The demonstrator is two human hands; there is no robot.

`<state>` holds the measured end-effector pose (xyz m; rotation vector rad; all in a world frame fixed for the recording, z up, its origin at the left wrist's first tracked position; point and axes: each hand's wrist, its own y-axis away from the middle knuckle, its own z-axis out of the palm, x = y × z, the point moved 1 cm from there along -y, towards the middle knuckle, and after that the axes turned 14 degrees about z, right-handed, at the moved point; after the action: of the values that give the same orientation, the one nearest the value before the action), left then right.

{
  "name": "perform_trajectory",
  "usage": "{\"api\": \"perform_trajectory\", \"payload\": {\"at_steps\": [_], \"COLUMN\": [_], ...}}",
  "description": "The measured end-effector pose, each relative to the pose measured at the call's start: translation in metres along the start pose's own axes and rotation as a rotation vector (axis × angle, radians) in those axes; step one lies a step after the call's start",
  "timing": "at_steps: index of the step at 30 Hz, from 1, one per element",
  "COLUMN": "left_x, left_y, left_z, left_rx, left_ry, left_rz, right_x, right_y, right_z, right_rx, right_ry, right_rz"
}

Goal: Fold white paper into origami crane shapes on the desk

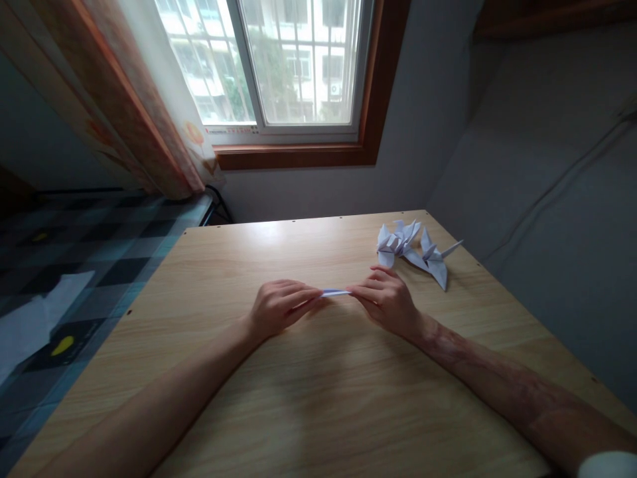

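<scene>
A narrow piece of folded white paper (335, 293) spans the gap between my hands over the middle of the table. My left hand (284, 305) pinches its left end between thumb and fingers. On the other end, my right hand (385, 300) has a like pinch, its outer fingers a little raised. Only the middle stretch of the paper shows; both ends are hidden by my fingers. Just beyond my right hand lie several white folded paper cranes (398, 240) close together, with one crane (434, 257) at their right side.
The pale wooden table (249, 252) ends at a wall below a barred window (303, 66). To the left is a bed with a checked cover (124, 272) and loose white paper sheets (34, 325) on it. An orange curtain (129, 86) hangs there. A cable (557, 179) runs down the right wall.
</scene>
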<state>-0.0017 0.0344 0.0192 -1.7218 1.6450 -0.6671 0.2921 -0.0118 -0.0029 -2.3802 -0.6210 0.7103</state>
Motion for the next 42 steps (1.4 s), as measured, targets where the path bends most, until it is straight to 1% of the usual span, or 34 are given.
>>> {"api": "perform_trajectory", "payload": {"at_steps": [5, 11, 15, 17, 20, 25, 28, 31, 35, 39, 42], "left_x": [0.001, 0.001, -0.001, -0.001, -0.002, -0.006, -0.009, -0.011, -0.011, -0.012, -0.013], "left_y": [-0.002, -0.003, -0.002, -0.003, -0.004, -0.003, -0.001, 0.001, 0.002, 0.001, 0.001], "left_z": [0.0, -0.002, -0.006, -0.006, -0.001, 0.006, 0.007, 0.009, 0.01, 0.01, 0.01], "left_rx": [0.031, -0.002, 0.003, -0.015, -0.084, -0.242, -0.3, -0.323, -0.321, -0.306, -0.335], "left_ry": [0.033, 0.089, 0.118, 0.106, 0.069, 0.042, 0.055, 0.071, 0.084, 0.098, 0.096], "left_rz": [-0.001, -0.009, -0.018, -0.054, -0.094, -0.145, -0.164, -0.198, -0.268, -0.246, -0.233], "right_x": [0.0, -0.002, 0.0, 0.002, 0.001, -0.004, -0.004, -0.003, -0.003, -0.006, -0.008], "right_y": [-0.001, -0.001, -0.001, -0.001, -0.002, -0.004, -0.005, -0.005, -0.006, -0.007, -0.007], "right_z": [-0.001, -0.004, -0.006, -0.005, -0.005, -0.004, -0.002, 0.0, -0.001, -0.003, -0.006], "right_rx": [-0.003, 0.017, 0.036, 0.015, -0.054, -0.177, -0.225, -0.24, -0.263, -0.283, -0.277], "right_ry": [0.024, 0.043, 0.051, 0.076, 0.097, -0.002, -0.058, -0.077, -0.072, -0.07, -0.111], "right_rz": [-0.007, -0.028, -0.016, -0.002, 0.006, 0.046, 0.065, 0.082, 0.098, 0.069, 0.05]}}
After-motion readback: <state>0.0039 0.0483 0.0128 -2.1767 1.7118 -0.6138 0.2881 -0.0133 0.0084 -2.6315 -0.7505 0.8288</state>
